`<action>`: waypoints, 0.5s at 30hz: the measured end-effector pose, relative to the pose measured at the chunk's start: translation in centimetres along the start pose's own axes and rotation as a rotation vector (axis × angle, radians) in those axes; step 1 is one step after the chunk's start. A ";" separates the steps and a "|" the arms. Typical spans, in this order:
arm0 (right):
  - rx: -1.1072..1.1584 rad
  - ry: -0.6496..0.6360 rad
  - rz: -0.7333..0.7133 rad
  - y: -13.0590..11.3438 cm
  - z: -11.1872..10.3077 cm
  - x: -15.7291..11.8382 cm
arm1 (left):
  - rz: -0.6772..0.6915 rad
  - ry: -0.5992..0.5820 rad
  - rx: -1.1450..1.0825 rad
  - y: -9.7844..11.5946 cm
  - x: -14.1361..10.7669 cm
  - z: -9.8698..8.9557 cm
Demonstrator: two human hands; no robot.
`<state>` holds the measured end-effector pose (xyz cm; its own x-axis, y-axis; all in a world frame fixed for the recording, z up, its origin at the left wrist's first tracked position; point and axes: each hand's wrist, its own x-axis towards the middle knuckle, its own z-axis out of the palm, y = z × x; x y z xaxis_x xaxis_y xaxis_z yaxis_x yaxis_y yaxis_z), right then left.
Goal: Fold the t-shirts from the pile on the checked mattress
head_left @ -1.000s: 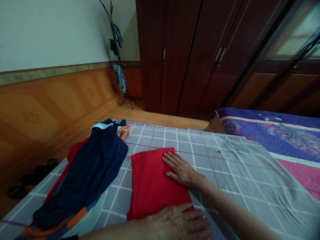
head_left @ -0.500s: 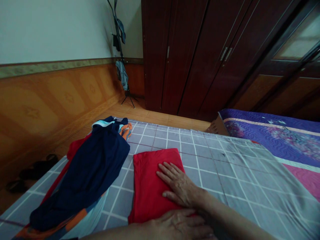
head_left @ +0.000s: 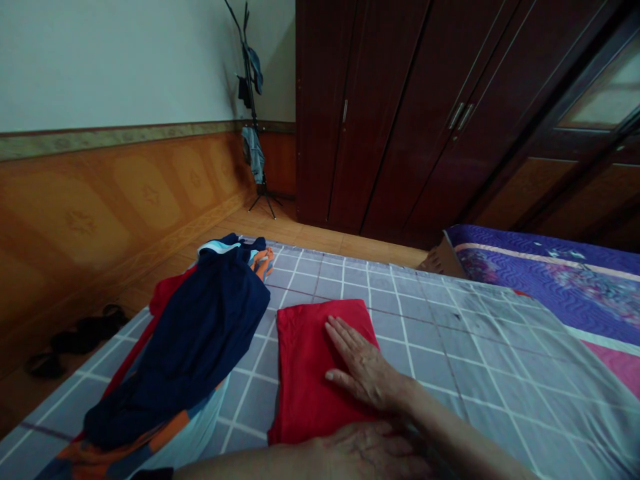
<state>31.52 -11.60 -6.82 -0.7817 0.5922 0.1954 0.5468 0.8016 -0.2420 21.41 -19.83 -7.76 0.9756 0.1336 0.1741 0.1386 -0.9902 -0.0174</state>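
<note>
**Q:** Where does the folded red cloth (head_left: 320,360) lie?

**A:** Near the centre of view, flat on the grey checked bedsheet (head_left: 465,373). It forms a soft, matte rectangular stack, probably knit. A loose navy garment (head_left: 185,340) lies just beside it at 9 o'clock.

**Q:** What state are the hands in?

**A:** The right hand (head_left: 363,367) lies open and palm down on the cloth, fingers spread toward 11 o'clock, gripping nothing. The left hand (head_left: 370,453) lies open and palm down at the cloth's near edge, also gripping nothing. The frame cuts off its lower part.

**Q:** What is good pressing technique here?

**A:** Keep both palms flat and apply even pressure. Smooth outward toward the edges, with fingers unhooked, so the supple fabric neither stretches nor drags on the sheet.

**Q:** What else is nearby?

**A:** A purple quilted bedspread (head_left: 545,273) lies at 2 o'clock, and a dark wooden wardrobe (head_left: 400,113) stands at 12 o'clock.
</note>
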 end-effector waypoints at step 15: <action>-0.044 -0.070 0.107 0.4 -2.8 2.9 | 0.010 -0.002 -0.041 0.1 -0.3 -1.3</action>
<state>30.35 -9.32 -3.70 -0.7364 0.6686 0.1032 0.6397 0.7378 -0.2156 20.87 -20.02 -6.56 0.9773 0.1234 0.1724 0.1215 -0.9924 0.0217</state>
